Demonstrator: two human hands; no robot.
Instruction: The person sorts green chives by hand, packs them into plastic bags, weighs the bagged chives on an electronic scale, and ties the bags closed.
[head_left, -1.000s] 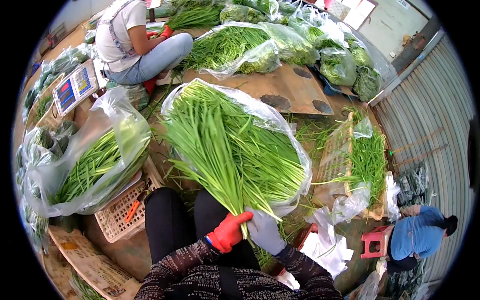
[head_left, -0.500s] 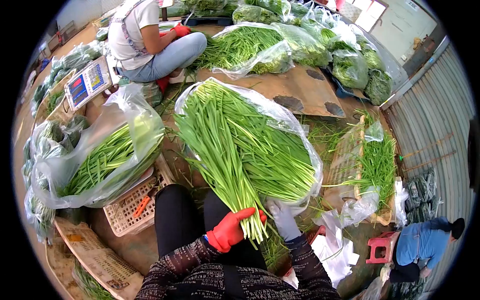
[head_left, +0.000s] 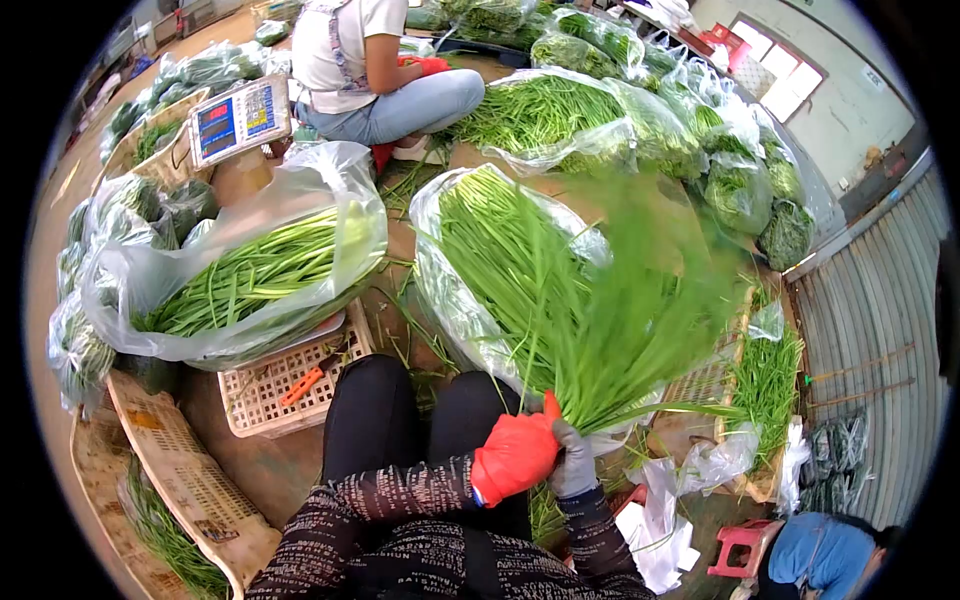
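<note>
My left hand [head_left: 517,455], in a red glove, is closed around the stem ends of a bunch of garlic chives [head_left: 630,310]. Close against it, my right hand [head_left: 574,462] in a grey glove also wraps the base of the bunch. The long leaves fan out up and to the right, smeared by motion. Behind them lies a clear plastic bag [head_left: 437,270] holding more garlic chives [head_left: 490,235], partly covered by the held bunch. The stem ends inside my hands are hidden.
To the left, an open bag of greens [head_left: 250,270] rests above a crate [head_left: 265,400] with an orange-handled knife [head_left: 302,386]. A scale [head_left: 240,122] stands behind. One person [head_left: 370,75] sits ahead; another [head_left: 820,555] is at lower right by a red stool [head_left: 745,548]. A crate of greens [head_left: 765,385] stands right.
The bunch has swung from leaning left to fanning out rightward. My right hand has moved from the bag's edge onto the bunch's base beside my left hand. The camera view has shifted.
</note>
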